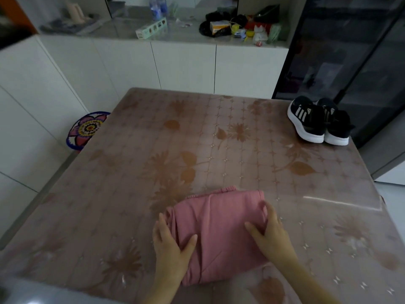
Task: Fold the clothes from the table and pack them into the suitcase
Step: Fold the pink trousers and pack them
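A folded pink garment (219, 227) with an elastic waistband at its far end lies near the front edge of the table (197, 139). My left hand (169, 244) holds its left edge, thumb on top of the cloth and fingers along the side. My right hand (270, 231) holds the right edge the same way, thumb spread over the fabric and fingers curled at the fold. No suitcase is in view.
A pair of black sneakers (320, 120) with white soles stands at the table's far right corner. A colourful round stool (86, 129) sits left of the table. Behind are white cabinets and a cluttered counter (236, 27); a dark glass cabinet (350, 51) stands at right.
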